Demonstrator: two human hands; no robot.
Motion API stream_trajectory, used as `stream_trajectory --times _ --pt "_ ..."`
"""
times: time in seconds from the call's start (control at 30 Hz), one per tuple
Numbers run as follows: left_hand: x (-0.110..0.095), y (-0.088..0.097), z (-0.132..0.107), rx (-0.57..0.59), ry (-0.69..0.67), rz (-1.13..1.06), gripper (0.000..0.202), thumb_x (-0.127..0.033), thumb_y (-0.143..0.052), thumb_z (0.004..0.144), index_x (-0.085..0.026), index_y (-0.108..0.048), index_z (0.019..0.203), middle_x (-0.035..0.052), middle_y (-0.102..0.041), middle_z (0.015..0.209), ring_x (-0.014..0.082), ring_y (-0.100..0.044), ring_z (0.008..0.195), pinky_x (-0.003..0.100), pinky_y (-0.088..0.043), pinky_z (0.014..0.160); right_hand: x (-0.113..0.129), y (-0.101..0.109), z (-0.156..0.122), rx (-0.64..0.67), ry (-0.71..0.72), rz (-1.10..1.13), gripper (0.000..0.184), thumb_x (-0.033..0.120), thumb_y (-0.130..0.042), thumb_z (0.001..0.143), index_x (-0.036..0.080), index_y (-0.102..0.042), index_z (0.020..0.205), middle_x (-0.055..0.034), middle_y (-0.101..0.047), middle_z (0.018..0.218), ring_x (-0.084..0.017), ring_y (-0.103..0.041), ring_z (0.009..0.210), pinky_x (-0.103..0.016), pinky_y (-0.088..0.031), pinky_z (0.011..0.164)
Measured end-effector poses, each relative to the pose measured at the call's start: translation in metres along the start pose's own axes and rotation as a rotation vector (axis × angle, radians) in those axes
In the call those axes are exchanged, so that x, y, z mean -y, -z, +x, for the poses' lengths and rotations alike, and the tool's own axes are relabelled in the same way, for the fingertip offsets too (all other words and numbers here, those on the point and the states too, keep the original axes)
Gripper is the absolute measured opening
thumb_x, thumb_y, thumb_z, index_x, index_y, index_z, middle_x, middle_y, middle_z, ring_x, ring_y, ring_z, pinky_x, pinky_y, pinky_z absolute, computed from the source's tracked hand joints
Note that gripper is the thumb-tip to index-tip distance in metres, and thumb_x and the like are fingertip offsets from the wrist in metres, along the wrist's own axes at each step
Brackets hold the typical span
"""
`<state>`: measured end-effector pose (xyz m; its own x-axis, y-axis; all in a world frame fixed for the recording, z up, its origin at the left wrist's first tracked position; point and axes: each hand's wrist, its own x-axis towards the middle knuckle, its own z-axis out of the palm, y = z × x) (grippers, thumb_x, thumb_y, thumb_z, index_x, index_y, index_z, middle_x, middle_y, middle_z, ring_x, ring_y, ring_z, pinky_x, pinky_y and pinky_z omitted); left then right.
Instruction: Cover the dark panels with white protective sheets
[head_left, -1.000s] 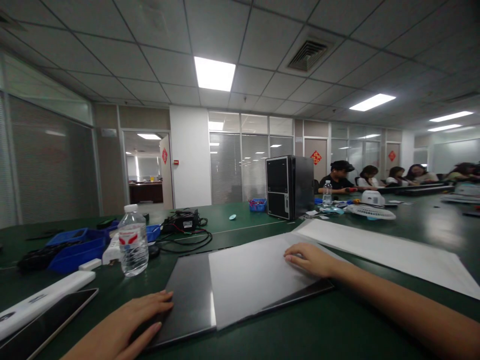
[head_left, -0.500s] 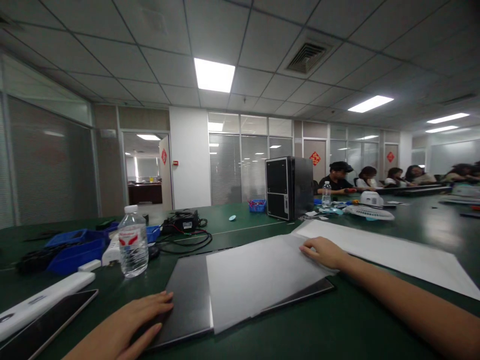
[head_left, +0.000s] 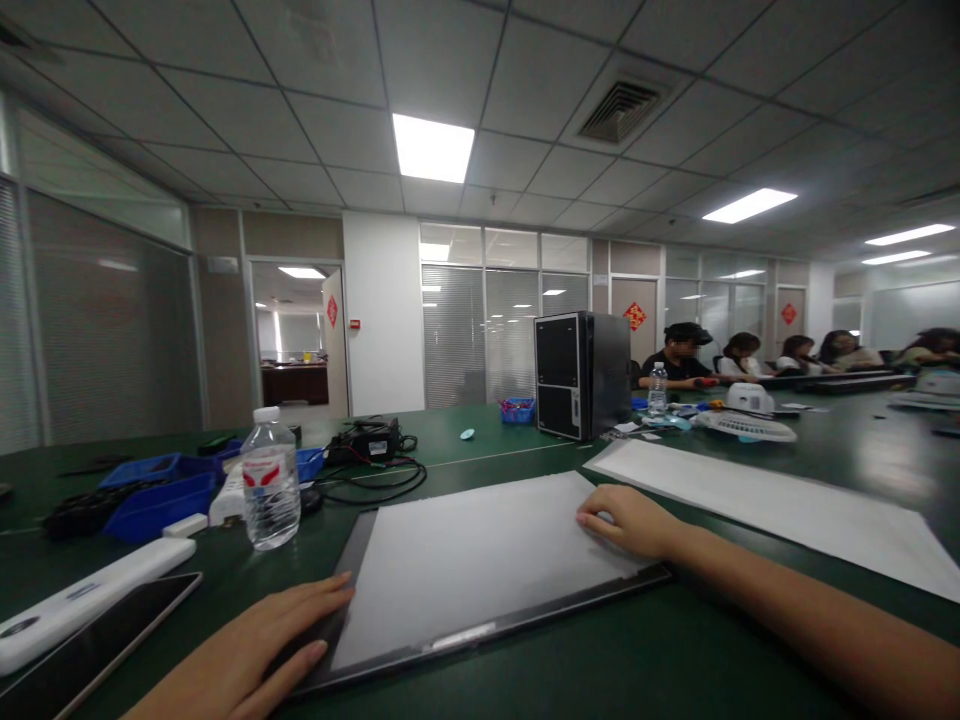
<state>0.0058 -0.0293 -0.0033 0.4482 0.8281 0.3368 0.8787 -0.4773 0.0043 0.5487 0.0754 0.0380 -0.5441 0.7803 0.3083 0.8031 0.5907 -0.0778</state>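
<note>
A dark flat panel (head_left: 360, 535) lies on the green table in front of me, almost wholly covered by a white sheet (head_left: 465, 560). My left hand (head_left: 262, 640) rests flat on the panel's near left corner, fingers stretched out, fingertips touching the sheet's edge. My right hand (head_left: 626, 520) presses on the sheet's far right corner with fingers curled down onto it.
A water bottle (head_left: 270, 480) stands left of the panel, with blue bins (head_left: 161, 495) and black cables (head_left: 375, 470) behind. A white bar (head_left: 90, 590) and a dark tablet (head_left: 97, 645) lie at the near left. Another white sheet (head_left: 765, 505) lies right. A black computer case (head_left: 581, 375) and seated people are farther back.
My right hand has slid the white sheet to the left, so it now covers nearly all of the dark panel. My left hand has stayed on the near left corner.
</note>
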Motion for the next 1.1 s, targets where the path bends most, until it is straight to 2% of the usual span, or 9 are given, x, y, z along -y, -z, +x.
stream_trajectory --times 0.13,0.37,0.5,0.6,0.73,0.83,0.9,0.97,1.1 --pt "-0.013 -0.005 -0.004 -0.127 0.049 -0.060 0.038 -0.058 -0.045 0.099 -0.052 -0.062 0.132 -0.0105 -0.059 0.148 0.0242 -0.060 0.133 0.048 -0.051 0.111 0.003 0.000 -0.001 0.012 0.060 0.084 0.045 0.050 -0.044 0.102 0.021 -0.076 0.112 -0.0095 -0.077 0.111 -0.026 -0.067 0.102 -0.038 -0.047 0.093" --pt "-0.018 -0.002 -0.002 -0.180 0.016 -0.069 0.037 -0.060 -0.048 0.098 -0.045 -0.071 0.122 -0.0060 -0.070 0.136 0.0226 -0.065 0.126 0.044 -0.054 0.108 -0.002 -0.003 -0.002 -0.002 0.142 0.166 0.042 0.050 -0.046 0.102 0.022 -0.075 0.116 -0.0088 -0.076 0.114 -0.024 -0.067 0.105 -0.037 -0.048 0.095" --pt "-0.018 -0.001 -0.001 -0.204 0.020 -0.051 0.036 -0.060 -0.049 0.097 -0.042 -0.074 0.116 -0.0048 -0.072 0.132 0.0234 -0.067 0.123 0.045 -0.055 0.106 -0.005 -0.005 -0.002 -0.010 0.128 0.145 0.044 0.050 -0.044 0.102 0.022 -0.074 0.118 -0.0090 -0.075 0.115 -0.024 -0.067 0.105 -0.037 -0.048 0.094" --pt "-0.018 -0.001 -0.001 -0.182 0.027 -0.023 0.036 -0.060 -0.047 0.097 -0.043 -0.075 0.113 -0.0058 -0.074 0.129 0.0240 -0.068 0.121 0.048 -0.055 0.106 -0.011 -0.006 0.000 -0.060 0.044 0.044 0.044 0.048 -0.044 0.101 0.022 -0.073 0.120 -0.0100 -0.075 0.114 -0.025 -0.068 0.102 -0.038 -0.049 0.092" --pt "-0.016 0.000 -0.001 -0.168 0.028 0.021 0.040 -0.059 -0.045 0.098 -0.040 -0.075 0.117 -0.0041 -0.077 0.123 0.0258 -0.069 0.119 0.051 -0.054 0.107 -0.023 -0.007 0.002 -0.107 -0.165 -0.092 0.043 0.046 -0.044 0.099 0.021 -0.075 0.116 -0.0100 -0.076 0.114 -0.029 -0.068 0.103 -0.040 -0.049 0.090" --pt "-0.015 0.000 -0.001 -0.163 0.026 0.026 0.040 -0.059 -0.046 0.098 -0.039 -0.075 0.117 -0.0034 -0.077 0.122 0.0263 -0.069 0.118 0.049 -0.055 0.105 -0.032 -0.008 0.003 -0.096 -0.339 -0.166 0.043 0.046 -0.043 0.098 0.022 -0.078 0.106 -0.0102 -0.078 0.107 -0.030 -0.070 0.097 -0.040 -0.049 0.083" --pt "-0.015 0.000 -0.001 -0.174 0.019 0.017 0.039 -0.058 -0.047 0.098 -0.038 -0.075 0.115 -0.0033 -0.078 0.121 0.0256 -0.070 0.117 0.046 -0.055 0.104 -0.037 -0.008 0.002 -0.077 -0.387 -0.182 0.043 0.046 -0.044 0.097 0.022 -0.079 0.102 -0.0107 -0.079 0.101 -0.030 -0.071 0.093 -0.038 -0.049 0.079" --pt "-0.015 0.000 -0.002 -0.190 0.005 0.007 0.037 -0.056 -0.048 0.098 -0.038 -0.076 0.115 -0.0031 -0.078 0.120 0.0250 -0.070 0.115 0.043 -0.055 0.103 -0.038 -0.007 0.001 -0.052 -0.354 -0.157 0.042 0.046 -0.045 0.096 0.022 -0.080 0.102 -0.0106 -0.079 0.099 -0.029 -0.071 0.091 -0.037 -0.049 0.079" --pt "-0.018 0.003 -0.002 -0.201 -0.025 -0.017 0.037 -0.055 -0.047 0.099 -0.038 -0.076 0.114 -0.0028 -0.079 0.115 0.0236 -0.072 0.110 0.040 -0.055 0.099 -0.033 -0.004 -0.001 -0.011 -0.196 -0.109 0.043 0.047 -0.045 0.096 0.023 -0.078 0.110 -0.0104 -0.078 0.104 -0.029 -0.070 0.094 -0.038 -0.050 0.083"
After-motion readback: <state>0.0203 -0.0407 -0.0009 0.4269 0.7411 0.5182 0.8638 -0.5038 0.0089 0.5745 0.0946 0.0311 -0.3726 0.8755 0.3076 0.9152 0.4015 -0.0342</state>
